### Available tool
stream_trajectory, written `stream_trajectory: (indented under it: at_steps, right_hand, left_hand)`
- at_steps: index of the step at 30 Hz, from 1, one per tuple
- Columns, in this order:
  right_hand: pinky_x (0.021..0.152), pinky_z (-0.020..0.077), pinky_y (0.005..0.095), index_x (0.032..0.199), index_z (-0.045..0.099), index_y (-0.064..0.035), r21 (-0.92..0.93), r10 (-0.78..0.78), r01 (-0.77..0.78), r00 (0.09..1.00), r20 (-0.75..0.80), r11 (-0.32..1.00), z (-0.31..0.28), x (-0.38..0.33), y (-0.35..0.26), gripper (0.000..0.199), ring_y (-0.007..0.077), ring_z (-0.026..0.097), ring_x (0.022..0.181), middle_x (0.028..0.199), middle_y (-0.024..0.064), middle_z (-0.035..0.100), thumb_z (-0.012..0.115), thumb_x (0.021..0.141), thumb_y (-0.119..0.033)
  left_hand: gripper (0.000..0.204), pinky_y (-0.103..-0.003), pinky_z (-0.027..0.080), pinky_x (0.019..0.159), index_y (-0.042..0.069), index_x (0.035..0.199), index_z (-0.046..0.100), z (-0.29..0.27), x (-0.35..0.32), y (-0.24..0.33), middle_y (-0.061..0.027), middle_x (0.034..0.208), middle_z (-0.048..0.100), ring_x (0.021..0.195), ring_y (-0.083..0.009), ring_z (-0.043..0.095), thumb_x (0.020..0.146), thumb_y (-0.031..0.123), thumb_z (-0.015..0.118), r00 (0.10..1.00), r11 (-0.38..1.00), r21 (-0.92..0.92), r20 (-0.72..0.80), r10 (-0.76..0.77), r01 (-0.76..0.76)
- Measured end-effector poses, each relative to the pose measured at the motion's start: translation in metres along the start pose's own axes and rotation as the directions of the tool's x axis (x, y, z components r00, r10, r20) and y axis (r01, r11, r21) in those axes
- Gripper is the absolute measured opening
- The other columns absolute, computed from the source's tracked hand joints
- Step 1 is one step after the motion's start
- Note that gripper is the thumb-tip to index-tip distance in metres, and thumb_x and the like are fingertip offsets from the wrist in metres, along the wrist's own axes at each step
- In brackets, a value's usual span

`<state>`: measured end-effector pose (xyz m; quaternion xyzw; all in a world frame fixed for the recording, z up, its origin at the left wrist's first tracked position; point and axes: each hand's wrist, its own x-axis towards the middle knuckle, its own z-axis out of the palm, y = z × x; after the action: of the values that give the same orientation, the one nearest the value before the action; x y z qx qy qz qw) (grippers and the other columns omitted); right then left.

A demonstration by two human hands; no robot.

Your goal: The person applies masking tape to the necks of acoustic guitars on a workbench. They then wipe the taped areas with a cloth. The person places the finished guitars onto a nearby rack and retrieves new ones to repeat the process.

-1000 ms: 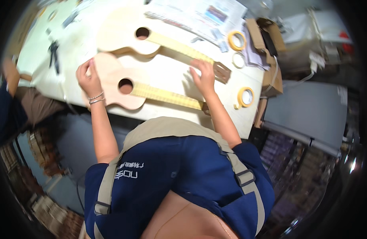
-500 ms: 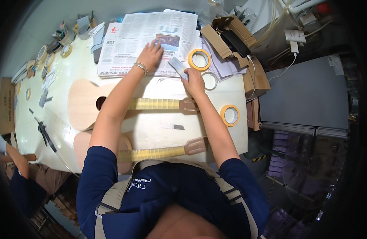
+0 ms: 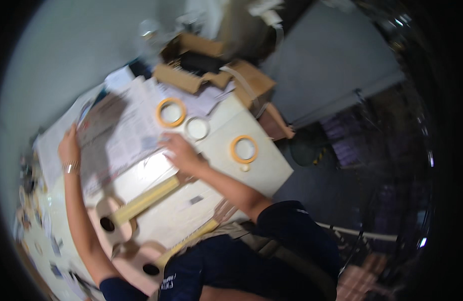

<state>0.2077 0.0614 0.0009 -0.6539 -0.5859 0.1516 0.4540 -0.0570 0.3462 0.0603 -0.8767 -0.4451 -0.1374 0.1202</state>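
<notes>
My left hand (image 3: 69,146) pinches the edge of a newspaper sheet (image 3: 103,133), which is lifted and shaded above the newspaper stack. A bracelet circles that wrist. Close to the stack's near edge, my right hand (image 3: 180,151) is closed on a small, flat, greyish piece (image 3: 152,143), too blurred to name. Below my hands lie two unfinished ukuleles with yellow-covered necks: the farther ukulele (image 3: 147,199) and the nearer ukulele (image 3: 137,260), partly hidden by my body.
Two orange-yellow tape rolls (image 3: 160,113) and a pale ring (image 3: 186,129) lie right of the newspapers. An open cardboard box (image 3: 177,78) holds a black object behind them. A small grey piece (image 3: 195,200) lies between the necks. Small tools and tape clutter the table's left side.
The view has swung to the right and blurred. My left hand, earlier flat on the newspaper, now grips and raises a sheet's edge. My right hand still holds the greyish piece.
</notes>
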Motion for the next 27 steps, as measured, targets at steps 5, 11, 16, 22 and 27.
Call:
stream_trajectory:
  at_steps: [5, 11, 16, 22, 27]
  right_hand:
    - [0.109, 0.0203, 0.0464, 0.144, 0.018, -0.0149, -0.206, -0.319, 0.307, 0.947, -0.029, 0.929, -0.014, -0.005, -0.069, 0.109, 0.0334, 0.02, 0.133, 0.147, 0.0129, 0.017, 0.081, 0.056, -0.024]
    - [0.106, 0.0265, 0.0479, 0.08, 0.06, -0.0106, -0.177, -0.483, 0.451, 0.836, -0.258, 0.875, -0.064, -0.046, -0.105, 0.015, 0.0344, 0.037, 0.126, 0.128, 0.0123, 0.048, 0.064, 0.066, -0.007]
    - [0.094, 0.0422, 0.0339, 0.094, 0.055, -0.009, 0.912, 0.1, -0.002, 0.994, -0.043, 0.411, -0.04, -0.08, -0.143, 0.012, 0.0185, 0.053, 0.112, 0.115, 0.0046, 0.058, 0.059, 0.083, -0.006]
    - [0.093, 0.0464, 0.0374, 0.108, 0.06, -0.0032, 0.539, 0.066, -0.573, 0.645, 0.762, -0.617, -0.018, -0.121, -0.15, 0.032, 0.0208, 0.059, 0.1, 0.112, 0.0088, 0.062, 0.048, 0.091, -0.027]
    - [0.065, 0.0575, 0.0311, 0.111, 0.056, -0.0047, 0.481, -0.092, -0.82, 0.53, 0.843, -0.31, -0.025, -0.163, -0.125, 0.029, 0.0188, 0.065, 0.084, 0.101, 0.0103, 0.064, 0.051, 0.091, -0.025]
  left_hand:
    - [0.005, -0.031, 0.044, 0.061, -0.003, 0.088, 0.053, -0.112, -0.096, 0.101, -0.0134, 0.072, 0.058, 0.063, -0.0208, 0.055, 0.086, 0.0, 0.05, 0.978, 0.571, -0.821, 0.104, 0.18, -0.017]
    - [0.034, -0.025, 0.045, 0.074, -0.007, 0.115, 0.048, -0.152, -0.209, 0.178, -0.0095, 0.104, 0.057, 0.086, -0.011, 0.054, 0.085, 0.002, 0.061, 0.933, 0.114, -0.945, 0.323, 0.161, 0.307]
    - [0.055, -0.023, 0.045, 0.078, -0.004, 0.135, 0.033, -0.161, -0.233, 0.226, -0.0107, 0.139, 0.035, 0.096, -0.0111, 0.051, 0.086, -0.002, 0.057, 0.95, -0.006, -0.993, 0.113, -0.292, 0.116]
    - [0.087, -0.04, 0.04, 0.097, 0.004, 0.141, 0.019, -0.187, -0.249, 0.248, -0.0152, 0.138, 0.035, 0.118, -0.0305, 0.044, 0.072, 0.006, 0.073, 0.888, 0.291, -0.928, -0.324, -0.325, -0.233]
    - [0.086, -0.036, 0.041, 0.093, 0.004, 0.122, 0.053, -0.202, -0.263, 0.23, -0.013, 0.115, 0.054, 0.105, -0.0296, 0.052, 0.046, 0.026, 0.088, 0.96, 0.288, -0.957, 0.065, 0.271, -0.016]
